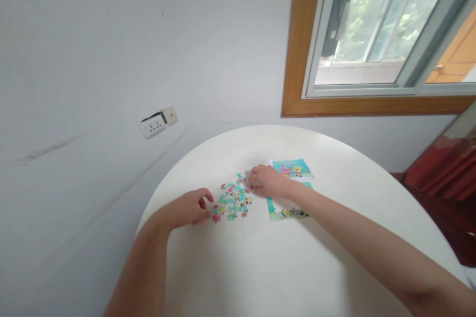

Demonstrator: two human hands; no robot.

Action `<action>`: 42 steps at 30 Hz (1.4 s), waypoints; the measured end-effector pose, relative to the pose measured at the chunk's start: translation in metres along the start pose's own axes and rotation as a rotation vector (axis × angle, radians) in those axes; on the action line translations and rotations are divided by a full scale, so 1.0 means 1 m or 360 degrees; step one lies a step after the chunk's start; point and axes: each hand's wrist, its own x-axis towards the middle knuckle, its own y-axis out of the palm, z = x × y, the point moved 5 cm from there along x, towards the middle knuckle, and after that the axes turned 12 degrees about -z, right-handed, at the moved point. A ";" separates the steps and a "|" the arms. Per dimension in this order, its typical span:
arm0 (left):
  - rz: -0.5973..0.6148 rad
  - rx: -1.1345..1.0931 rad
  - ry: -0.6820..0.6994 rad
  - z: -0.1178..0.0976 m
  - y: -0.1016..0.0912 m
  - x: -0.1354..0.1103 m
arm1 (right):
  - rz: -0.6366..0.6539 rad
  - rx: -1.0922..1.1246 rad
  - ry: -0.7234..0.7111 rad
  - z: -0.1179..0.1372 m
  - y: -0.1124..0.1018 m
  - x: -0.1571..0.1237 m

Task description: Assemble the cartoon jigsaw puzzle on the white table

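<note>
A heap of several small loose puzzle pieces (233, 199), teal, pink and yellow, lies on a round white table (297, 267). My left hand (193, 206) rests at the heap's left edge, fingers curled in a pinch beside a pink piece. My right hand (265, 180) lies at the heap's right edge, fingers bent down onto the pieces; what they grip is hidden. Under my right wrist lies a teal puzzle board (288, 210) with a cartoon picture, partly covered by the arm.
The table stands against a white wall with a power socket (158, 122) at left. A wood-framed window (372, 59) is at upper right. Red fabric (442, 173) hangs at the far right beyond the table's edge.
</note>
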 end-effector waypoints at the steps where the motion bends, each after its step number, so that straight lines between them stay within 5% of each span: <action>1: 0.0093 -0.0032 -0.0022 0.000 0.003 -0.003 | 0.0004 -0.0007 -0.0007 0.001 0.001 0.001; 10: -0.0011 0.0033 0.0149 -0.024 0.023 0.006 | 0.0014 -0.0024 0.0046 0.001 0.003 0.004; 16: -0.0243 -0.0002 0.0225 -0.026 0.005 0.004 | 0.0003 -0.0020 0.0064 0.002 -0.002 0.003; 24: 0.0189 -0.0111 0.0031 -0.010 0.011 -0.007 | -0.0113 0.0269 -0.0096 0.017 -0.011 -0.018; 29: 0.0151 0.0031 0.0124 -0.021 0.022 -0.005 | -0.0118 0.0301 -0.0226 0.041 -0.008 -0.033; 35: -0.0052 0.0052 0.0298 -0.034 0.014 0.000 | -0.0176 0.0217 0.0021 0.009 -0.008 -0.021; 42: -0.0828 0.0216 0.0403 -0.024 -0.008 0.021 | -0.0129 0.0137 0.0242 -0.013 0.002 0.014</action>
